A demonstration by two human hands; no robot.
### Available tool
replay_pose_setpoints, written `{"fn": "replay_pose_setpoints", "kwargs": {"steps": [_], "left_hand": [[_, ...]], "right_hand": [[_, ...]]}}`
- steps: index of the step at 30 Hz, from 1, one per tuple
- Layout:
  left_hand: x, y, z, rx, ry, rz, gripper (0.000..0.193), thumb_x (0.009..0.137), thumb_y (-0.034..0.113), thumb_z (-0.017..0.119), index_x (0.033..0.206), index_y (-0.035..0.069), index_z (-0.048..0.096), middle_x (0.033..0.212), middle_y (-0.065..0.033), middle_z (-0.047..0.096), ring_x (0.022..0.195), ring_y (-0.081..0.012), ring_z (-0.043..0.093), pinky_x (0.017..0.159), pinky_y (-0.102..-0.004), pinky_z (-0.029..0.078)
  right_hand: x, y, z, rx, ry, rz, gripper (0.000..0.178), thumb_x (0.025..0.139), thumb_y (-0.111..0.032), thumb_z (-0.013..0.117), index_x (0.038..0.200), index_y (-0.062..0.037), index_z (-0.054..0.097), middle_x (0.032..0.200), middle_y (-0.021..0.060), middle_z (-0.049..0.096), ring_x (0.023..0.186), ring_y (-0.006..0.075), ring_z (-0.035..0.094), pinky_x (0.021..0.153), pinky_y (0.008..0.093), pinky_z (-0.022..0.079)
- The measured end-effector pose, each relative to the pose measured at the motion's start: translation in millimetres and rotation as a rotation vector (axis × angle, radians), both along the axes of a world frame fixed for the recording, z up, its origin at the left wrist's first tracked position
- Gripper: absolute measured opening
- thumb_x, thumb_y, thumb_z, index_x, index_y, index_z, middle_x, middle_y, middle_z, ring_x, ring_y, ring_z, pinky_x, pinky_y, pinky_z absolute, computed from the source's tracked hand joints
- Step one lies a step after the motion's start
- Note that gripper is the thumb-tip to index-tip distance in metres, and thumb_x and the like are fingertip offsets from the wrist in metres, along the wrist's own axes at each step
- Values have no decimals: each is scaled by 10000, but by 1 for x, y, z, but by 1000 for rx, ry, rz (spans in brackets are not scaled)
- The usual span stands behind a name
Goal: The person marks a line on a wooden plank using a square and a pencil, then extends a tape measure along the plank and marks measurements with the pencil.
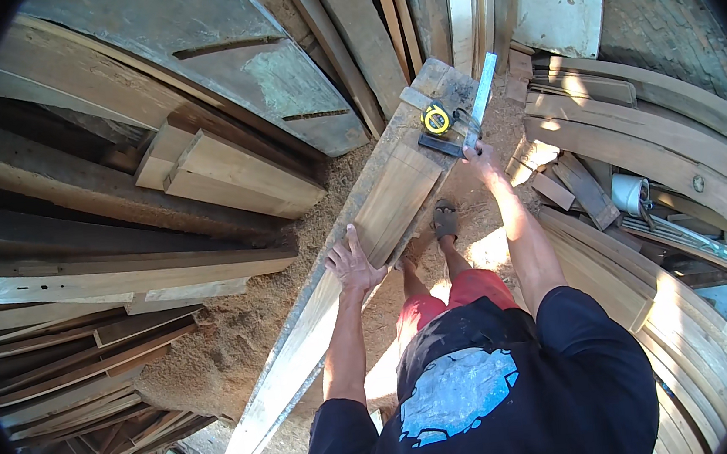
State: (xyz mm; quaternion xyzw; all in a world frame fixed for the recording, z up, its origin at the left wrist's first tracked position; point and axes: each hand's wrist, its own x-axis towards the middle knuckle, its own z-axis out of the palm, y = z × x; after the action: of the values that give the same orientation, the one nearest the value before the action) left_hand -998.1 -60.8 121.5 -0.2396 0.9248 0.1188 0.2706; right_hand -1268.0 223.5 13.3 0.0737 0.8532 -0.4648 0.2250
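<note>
A long pale wooden board [398,190] lies along a narrow workbench [387,135] that runs from the upper middle to the lower left. My left hand [354,265] rests on the board with its fingers spread. At the bench's far end my right hand [481,160] is closed around a square [481,100] with a bright metal blade and a dark stock. The stock is close to the board's end, though I cannot tell whether they touch. Just beyond it sits a yellow and black tape measure [436,118] on the bench top.
Stacked planks [236,180] crowd the left side, with a large grey panel [216,57] leaning behind. More long boards [633,113] lie at the right, near a white bucket-like container [630,192]. Sawdust [217,346] covers the ground around the bench.
</note>
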Motion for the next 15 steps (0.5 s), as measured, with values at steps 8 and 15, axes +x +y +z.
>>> {"fn": "replay_pose_setpoints", "kwargs": {"steps": [8,15], "left_hand": [[18,0,5,-101,124,15,1315,550,506,858,1566,154,100,1401,-275,299,1235,-466,333,1045,-632,224],[25,32,18,86,149,74,1258,560,386,888,1562,186,154,1466,-317,227,1291,-506,298,1058,-643,214]], "right_hand": [[10,-24,97,864,162,311,354,937,-317,575,1162,-44,597,921,252,699,934,432,660,885,568,424],[17,-41,101,495,111,314,266,906,-312,619,1041,-85,655,1031,204,693,972,403,656,820,495,495]]}}
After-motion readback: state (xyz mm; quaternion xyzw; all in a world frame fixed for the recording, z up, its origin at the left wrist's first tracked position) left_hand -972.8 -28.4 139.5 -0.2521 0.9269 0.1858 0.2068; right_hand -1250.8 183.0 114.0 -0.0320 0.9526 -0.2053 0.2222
